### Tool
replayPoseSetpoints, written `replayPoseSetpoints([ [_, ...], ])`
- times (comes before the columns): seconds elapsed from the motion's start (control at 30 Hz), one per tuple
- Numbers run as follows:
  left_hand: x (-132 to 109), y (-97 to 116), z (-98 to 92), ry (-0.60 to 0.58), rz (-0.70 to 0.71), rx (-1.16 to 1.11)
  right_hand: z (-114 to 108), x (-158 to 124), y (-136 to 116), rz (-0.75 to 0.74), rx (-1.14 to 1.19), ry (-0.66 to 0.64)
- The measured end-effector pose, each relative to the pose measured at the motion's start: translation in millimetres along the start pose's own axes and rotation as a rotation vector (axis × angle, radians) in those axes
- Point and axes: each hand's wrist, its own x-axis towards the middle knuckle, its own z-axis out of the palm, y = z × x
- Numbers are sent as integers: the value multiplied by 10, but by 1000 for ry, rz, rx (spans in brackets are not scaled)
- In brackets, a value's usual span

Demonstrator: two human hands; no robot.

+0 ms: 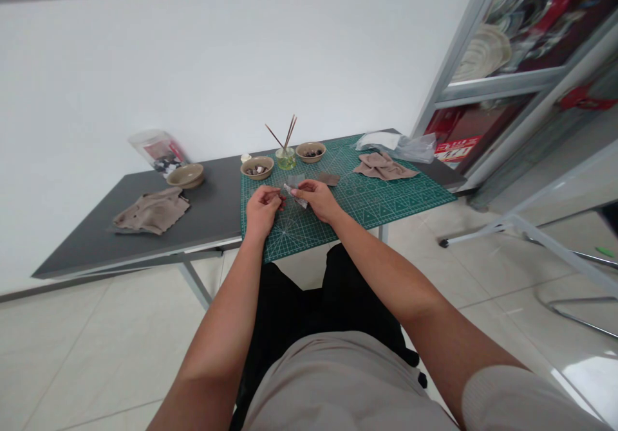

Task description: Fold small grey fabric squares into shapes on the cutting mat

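Silvery strip (pixel 295 195) (material hard to tell) slants away from the narrowly pinching left hand (pixel 263 210) toward the right hand (pixel 315 199), both gripping it above a green cutting mat (pixel 386 202).

Both bare arms reach forward from the body and converge in front of it, the left arm (pixel 226 309) rising from the lower middle of the view and the right arm (pixel 400 276) slanting in from the lower right, where a pale sleeve (pixel 521 399) covers the upper part. Both elbows stay low and wide of the hands. The left hand (pixel 263 209) is curled, its back turned up and its fingers closed inward toward the right hand (pixel 313 199). That hand is pinched, its thumb and fingers pointing back toward the left hand. The two hands sit just beside each other, with the left wrist (pixel 253 235) and right wrist (pixel 333 215) bent slightly inward.
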Motion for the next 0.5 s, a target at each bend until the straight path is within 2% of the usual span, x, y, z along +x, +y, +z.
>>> replayPoseSetpoints([
  [0.3, -9, 6, 0, 12, -11, 6, 13, -35, -41, -3, 59, 28],
  [0.5, 0, -35, -1, 12, 9, 44, 7, -12, 0, -23, 25, -29],
])
